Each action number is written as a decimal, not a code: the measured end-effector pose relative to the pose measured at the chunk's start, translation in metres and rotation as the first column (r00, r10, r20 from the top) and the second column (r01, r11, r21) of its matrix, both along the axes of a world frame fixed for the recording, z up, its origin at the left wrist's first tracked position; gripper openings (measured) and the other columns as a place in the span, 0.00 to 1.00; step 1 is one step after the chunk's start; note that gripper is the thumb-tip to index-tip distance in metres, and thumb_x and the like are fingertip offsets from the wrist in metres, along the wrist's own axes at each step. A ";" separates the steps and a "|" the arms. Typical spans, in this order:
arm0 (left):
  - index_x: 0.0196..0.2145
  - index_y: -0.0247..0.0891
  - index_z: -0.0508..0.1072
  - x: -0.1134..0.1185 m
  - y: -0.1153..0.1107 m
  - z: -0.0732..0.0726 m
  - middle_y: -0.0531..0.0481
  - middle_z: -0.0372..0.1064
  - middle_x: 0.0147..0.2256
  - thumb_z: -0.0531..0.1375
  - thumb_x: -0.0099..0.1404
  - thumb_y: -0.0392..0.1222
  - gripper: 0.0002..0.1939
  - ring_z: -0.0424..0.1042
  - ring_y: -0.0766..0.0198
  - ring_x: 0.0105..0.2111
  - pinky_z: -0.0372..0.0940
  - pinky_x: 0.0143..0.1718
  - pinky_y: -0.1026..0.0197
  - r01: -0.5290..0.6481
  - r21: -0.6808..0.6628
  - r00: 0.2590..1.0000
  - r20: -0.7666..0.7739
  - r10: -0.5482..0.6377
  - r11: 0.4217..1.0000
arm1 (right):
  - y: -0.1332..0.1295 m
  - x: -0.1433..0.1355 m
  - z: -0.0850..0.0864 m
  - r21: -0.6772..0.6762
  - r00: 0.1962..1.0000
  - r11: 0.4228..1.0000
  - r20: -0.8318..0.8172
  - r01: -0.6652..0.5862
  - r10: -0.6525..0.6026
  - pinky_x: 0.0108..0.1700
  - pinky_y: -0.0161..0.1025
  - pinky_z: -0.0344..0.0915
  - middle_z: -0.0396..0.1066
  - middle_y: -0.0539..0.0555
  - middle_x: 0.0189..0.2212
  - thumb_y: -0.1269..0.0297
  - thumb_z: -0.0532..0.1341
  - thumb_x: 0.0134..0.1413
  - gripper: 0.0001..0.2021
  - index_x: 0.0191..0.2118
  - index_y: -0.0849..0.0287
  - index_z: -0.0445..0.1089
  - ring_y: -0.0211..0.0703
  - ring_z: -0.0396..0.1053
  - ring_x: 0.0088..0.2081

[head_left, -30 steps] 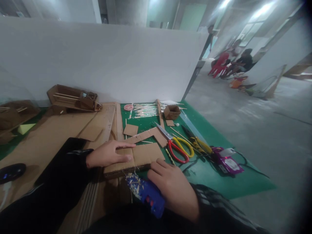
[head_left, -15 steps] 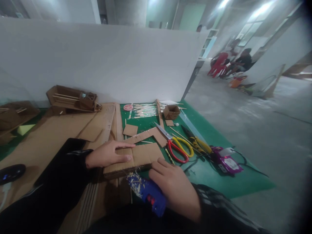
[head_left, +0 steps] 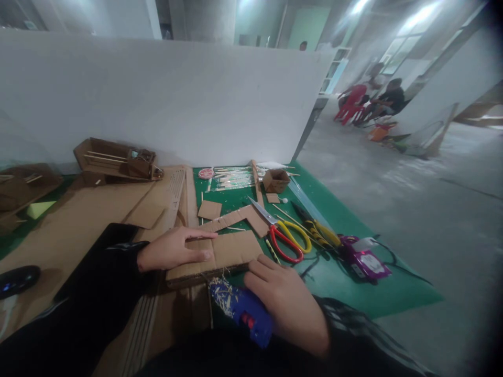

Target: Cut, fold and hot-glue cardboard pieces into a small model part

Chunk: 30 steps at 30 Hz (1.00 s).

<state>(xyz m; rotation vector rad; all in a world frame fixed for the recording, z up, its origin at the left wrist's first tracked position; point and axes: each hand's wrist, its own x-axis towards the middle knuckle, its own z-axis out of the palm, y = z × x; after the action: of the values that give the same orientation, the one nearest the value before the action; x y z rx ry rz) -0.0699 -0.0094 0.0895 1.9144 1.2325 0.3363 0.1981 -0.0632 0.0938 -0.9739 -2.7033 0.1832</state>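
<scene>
My left hand (head_left: 176, 248) lies on the left part of a flat cardboard box (head_left: 236, 248), thumb and forefinger spread over its top. The fingers of my right hand (head_left: 283, 298) are wrapped round a blue glue gun (head_left: 241, 309) whose front is covered in pale crumbs. Its nozzle end is at the front edge of the box, where thin strands show. Just beyond the box lie an L-shaped cardboard strip (head_left: 255, 220) and scissors (head_left: 281, 233) with red and yellow handles.
Pliers (head_left: 318, 233) and a purple power block (head_left: 367, 262) with cables lie right. Farther back are wrapped sticks (head_left: 236, 178) and a small cardboard box (head_left: 276, 180). A cardboard model (head_left: 118, 159) stands left, near a black device (head_left: 19, 280). People sit in the background.
My right hand and the glue gun have shifted slightly to the right along the front edge of the box. My left hand has stayed in place.
</scene>
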 end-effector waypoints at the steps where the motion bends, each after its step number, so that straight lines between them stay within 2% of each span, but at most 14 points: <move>1: 0.58 0.47 0.70 0.000 0.000 0.000 0.52 0.69 0.57 0.61 0.60 0.61 0.31 0.68 0.50 0.57 0.60 0.60 0.54 -0.001 -0.002 1.000 0.000 0.001 1.000 | 0.000 0.000 0.000 0.001 1.000 1.000 -0.004 -0.001 0.001 0.29 0.41 0.49 0.68 0.51 0.30 0.62 0.65 0.54 0.11 0.27 0.58 0.63 0.42 0.61 0.33; 10: 0.58 0.48 0.70 0.000 0.000 -0.001 0.52 0.70 0.57 0.62 0.60 0.61 0.31 0.68 0.50 0.57 0.60 0.59 0.55 -0.001 -0.005 1.000 0.005 0.001 1.000 | 0.000 0.003 -0.001 -0.007 0.999 1.000 -0.032 0.012 -0.012 0.30 0.40 0.49 0.67 0.51 0.29 0.70 0.63 0.53 0.08 0.27 0.58 0.62 0.42 0.60 0.33; 18: 0.58 0.48 0.70 -0.001 0.000 -0.001 0.53 0.68 0.58 0.62 0.60 0.61 0.31 0.67 0.51 0.57 0.60 0.59 0.56 0.000 -0.012 1.000 0.003 0.000 1.000 | 0.002 0.008 -0.001 -0.036 1.000 0.999 -0.019 0.012 -0.013 0.30 0.41 0.50 0.67 0.52 0.30 0.65 0.62 0.54 0.09 0.28 0.59 0.63 0.42 0.60 0.33; 30: 0.58 0.48 0.70 -0.001 0.001 -0.002 0.51 0.69 0.58 0.62 0.59 0.61 0.31 0.67 0.50 0.57 0.60 0.59 0.54 0.000 -0.025 1.000 0.001 0.000 1.000 | 0.002 0.012 -0.001 -0.066 1.000 0.998 -0.020 0.018 -0.020 0.31 0.40 0.50 0.67 0.52 0.29 0.67 0.61 0.55 0.09 0.28 0.59 0.61 0.42 0.60 0.33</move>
<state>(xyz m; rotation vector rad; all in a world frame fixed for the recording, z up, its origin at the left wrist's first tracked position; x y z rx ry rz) -0.0706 -0.0086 0.0873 1.8925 1.2308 0.3207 0.2099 -0.0612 0.0923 -1.0101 -2.6839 0.2788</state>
